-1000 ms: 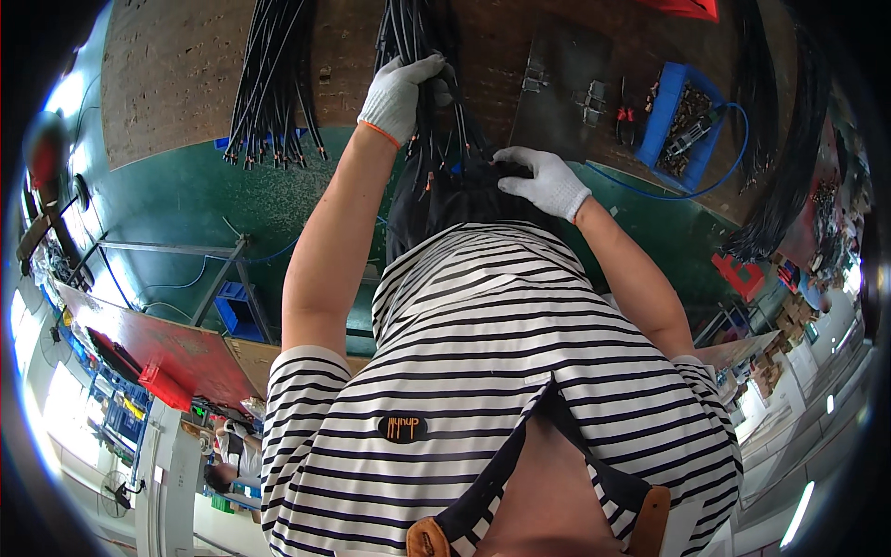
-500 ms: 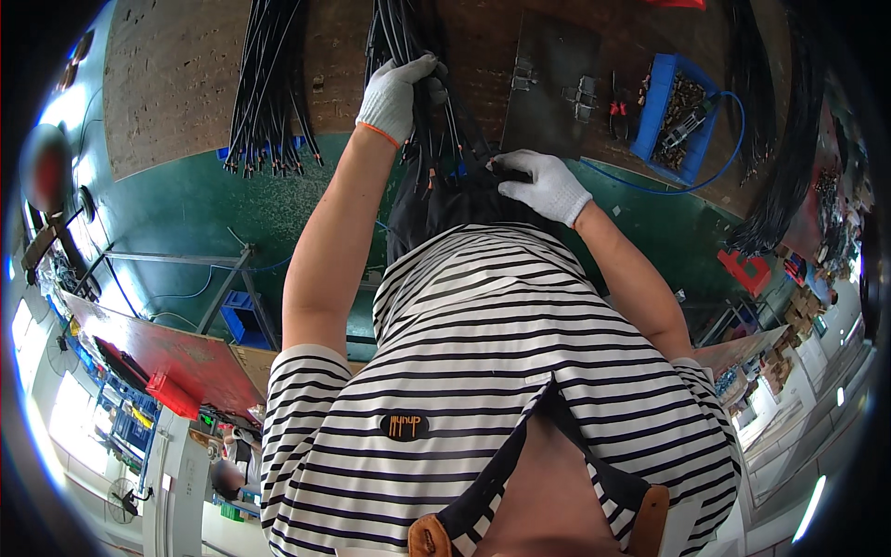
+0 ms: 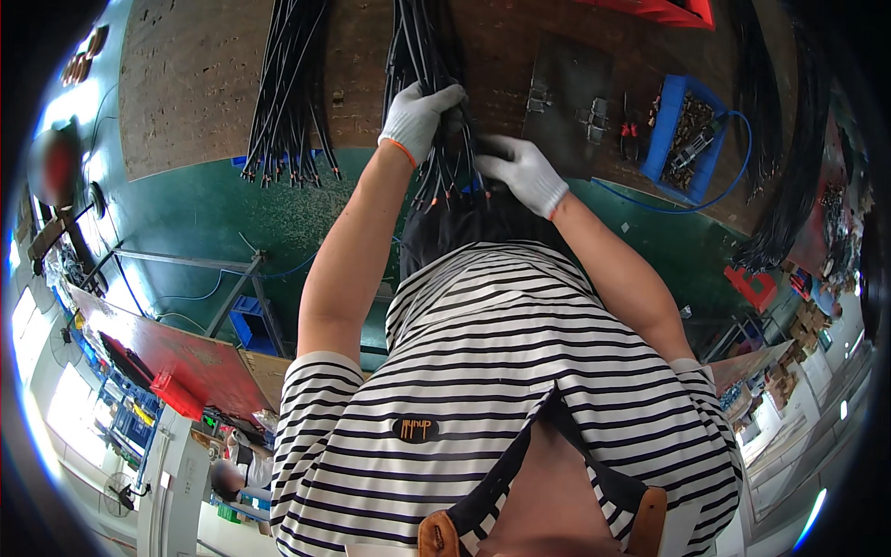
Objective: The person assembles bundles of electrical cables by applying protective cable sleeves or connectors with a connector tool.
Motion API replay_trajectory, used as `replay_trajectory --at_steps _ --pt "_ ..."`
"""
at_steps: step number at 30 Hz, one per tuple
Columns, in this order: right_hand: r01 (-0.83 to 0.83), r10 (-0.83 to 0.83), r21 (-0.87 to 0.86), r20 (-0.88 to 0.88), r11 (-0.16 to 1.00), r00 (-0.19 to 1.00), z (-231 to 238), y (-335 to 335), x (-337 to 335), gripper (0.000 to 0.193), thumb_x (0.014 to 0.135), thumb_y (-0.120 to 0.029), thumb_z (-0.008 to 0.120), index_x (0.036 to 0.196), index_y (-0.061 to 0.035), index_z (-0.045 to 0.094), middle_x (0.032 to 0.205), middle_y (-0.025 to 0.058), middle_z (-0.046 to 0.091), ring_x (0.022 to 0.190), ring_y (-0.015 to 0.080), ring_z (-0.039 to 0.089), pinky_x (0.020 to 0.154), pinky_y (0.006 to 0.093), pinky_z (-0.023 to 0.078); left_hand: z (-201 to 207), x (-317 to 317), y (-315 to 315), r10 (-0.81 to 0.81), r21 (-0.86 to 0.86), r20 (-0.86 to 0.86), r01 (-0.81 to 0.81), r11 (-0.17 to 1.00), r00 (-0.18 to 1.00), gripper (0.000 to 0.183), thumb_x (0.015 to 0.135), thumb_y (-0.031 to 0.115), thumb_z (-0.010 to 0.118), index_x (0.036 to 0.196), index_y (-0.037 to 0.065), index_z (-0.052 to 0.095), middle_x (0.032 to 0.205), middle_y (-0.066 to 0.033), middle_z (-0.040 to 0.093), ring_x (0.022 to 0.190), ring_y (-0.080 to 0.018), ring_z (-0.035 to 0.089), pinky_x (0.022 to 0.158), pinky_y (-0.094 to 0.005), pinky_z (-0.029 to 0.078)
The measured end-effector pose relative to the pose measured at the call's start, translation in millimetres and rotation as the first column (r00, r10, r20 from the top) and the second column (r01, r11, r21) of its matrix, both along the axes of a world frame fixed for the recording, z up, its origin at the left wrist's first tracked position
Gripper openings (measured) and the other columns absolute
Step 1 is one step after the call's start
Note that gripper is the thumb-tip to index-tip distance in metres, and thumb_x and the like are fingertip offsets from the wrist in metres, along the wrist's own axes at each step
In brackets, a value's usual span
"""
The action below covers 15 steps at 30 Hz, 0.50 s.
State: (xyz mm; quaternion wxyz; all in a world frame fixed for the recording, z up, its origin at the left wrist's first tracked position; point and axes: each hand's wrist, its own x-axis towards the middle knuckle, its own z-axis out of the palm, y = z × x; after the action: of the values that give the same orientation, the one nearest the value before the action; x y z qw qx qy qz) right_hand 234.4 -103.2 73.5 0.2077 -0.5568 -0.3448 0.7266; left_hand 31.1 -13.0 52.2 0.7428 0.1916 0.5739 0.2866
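One bundle of black cables (image 3: pixel 416 51) comes down from the top edge of the frame, just left of the middle, and its loose lower ends, some with orange tips, fan out near the person's dark lap. The left hand (image 3: pixel 415 121), in a white glove with an orange cuff, has its grip wrapped round that bundle. The right hand (image 3: pixel 527 176), gloved alike, is just right of the cables' lower part, its fingers pointing toward them; its fingertips are dark and blurred, so I cannot tell whether its grip is narrow or holds a strand.

Left of the held bundle, a second bunch of black cables (image 3: pixel 283 102) lies across the brown bench (image 3: pixel 195 84), its coppery ends reaching past the near edge. To the upper right of the middle sits a dark plate (image 3: pixel 557 70) with metal clips. Beside it are a small red-handled tool (image 3: pixel 629 139) and a blue box (image 3: pixel 665 139), with small brass-coloured parts and a metal tool (image 3: pixel 694 147) inside; a blue hose (image 3: pixel 750 148) curves round the box's right side. More black cables (image 3: pixel 784 213) trail down the right of the frame. A red tray (image 3: pixel 682 13) shows at the upper right. Another person (image 3: pixel 252 464) appears small at the lower left.
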Motion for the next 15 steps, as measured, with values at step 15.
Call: replay_trajectory --at_steps 15 --pt "-0.065 -0.137 0.442 0.411 0.895 0.901 -33.5 183.0 -45.0 0.043 0.09 -0.039 0.078 0.121 -0.0085 0.079 0.117 0.02 0.078 0.112 0.0373 0.074 0.098 0.0432 0.058 -4.4 -60.2 0.4 0.002 0.054 -0.101 0.004 0.999 0.995 0.02 0.103 0.024 0.071 0.101 0.004 0.068 0.075 -0.001 0.065 0.057 -0.0117 0.058 0.053 -0.0287 0.047"
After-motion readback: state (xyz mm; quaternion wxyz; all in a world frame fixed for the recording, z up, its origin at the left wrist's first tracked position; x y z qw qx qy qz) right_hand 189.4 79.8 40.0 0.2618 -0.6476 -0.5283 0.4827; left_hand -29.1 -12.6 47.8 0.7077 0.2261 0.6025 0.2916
